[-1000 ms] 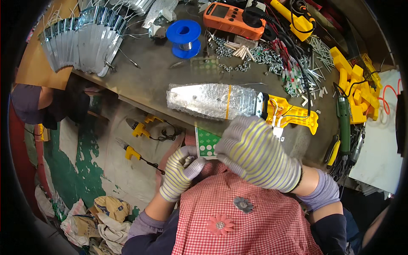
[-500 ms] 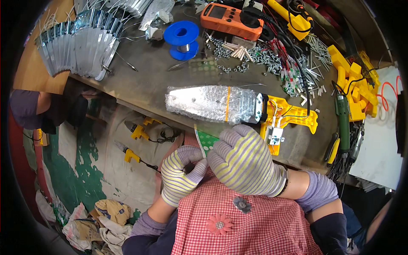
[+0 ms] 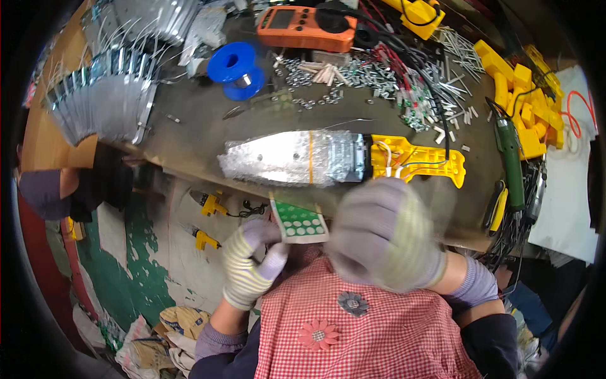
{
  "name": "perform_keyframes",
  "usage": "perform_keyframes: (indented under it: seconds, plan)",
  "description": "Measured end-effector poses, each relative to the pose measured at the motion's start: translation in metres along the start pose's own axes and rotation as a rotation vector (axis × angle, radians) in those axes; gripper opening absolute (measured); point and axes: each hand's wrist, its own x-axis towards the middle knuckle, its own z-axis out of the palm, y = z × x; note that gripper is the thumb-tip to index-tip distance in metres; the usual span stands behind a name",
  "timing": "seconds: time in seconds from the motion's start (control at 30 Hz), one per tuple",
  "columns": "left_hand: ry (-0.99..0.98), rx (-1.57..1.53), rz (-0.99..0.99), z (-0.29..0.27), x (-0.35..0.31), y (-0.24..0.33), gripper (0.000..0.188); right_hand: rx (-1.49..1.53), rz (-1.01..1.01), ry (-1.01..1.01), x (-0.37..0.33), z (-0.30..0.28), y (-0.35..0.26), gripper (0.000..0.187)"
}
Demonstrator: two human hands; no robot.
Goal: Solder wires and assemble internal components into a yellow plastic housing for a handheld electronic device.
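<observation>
My left hand point(image 3: 250, 264), in a striped knit glove, pinches the lower left edge of a green sticker sheet point(image 3: 300, 221) with pale round dots, just off the bench's front edge. To its right my right hand point(image 3: 386, 237), also gloved, is smeared by motion, so its fingers cannot be made out. It sits just below an open yellow plastic handle housing point(image 3: 435, 165) with white, orange and blue wires inside. Joined to that housing, a tapered metal blade-like part point(image 3: 271, 156) lies on the bench, wrapped in bubble wrap with an orange band round it.
Behind lie a blue solder spool point(image 3: 232, 62), an orange multimeter point(image 3: 306, 28) and loose screws and nuts point(image 3: 372, 77). Fanned metal strips point(image 3: 104, 95) are at left. Yellow housings point(image 3: 524, 95), a green screwdriver-like tool point(image 3: 509, 158) and yellow-black pliers point(image 3: 499, 205) are at right.
My right hand has moved away from the sticker sheet to the right, leaving more of the sheet visible in my left hand. The whole view has shifted somewhat.
</observation>
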Motion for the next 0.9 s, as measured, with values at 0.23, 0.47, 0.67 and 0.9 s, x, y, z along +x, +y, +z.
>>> perform_keyframes:
  seconds: [0.23, 0.47, 0.67, 0.9]
  plan:
    - [0.015, 0.275, 0.446, -0.005, 0.047, 0.027, 0.019, -0.183, 0.505, 0.068, -0.079, -0.066, 0.01, 0.024]
    - [-0.405, 0.488, 0.711, 0.05, 0.133, 0.058, 0.054, -0.382, 0.485, 0.03, -0.08, -0.04, 0.015, 0.021]
    - [-0.517, 0.259, 0.496, 0.059, 0.131, 0.045, 0.053, -0.23, 0.478, -0.291, -0.06, -0.091, -0.006, 0.015]
    - [-0.481, 0.299, 0.612, 0.058, 0.137, 0.043, 0.045, -0.622, 0.133, -0.042, 0.065, -0.071, 0.114, 0.022]
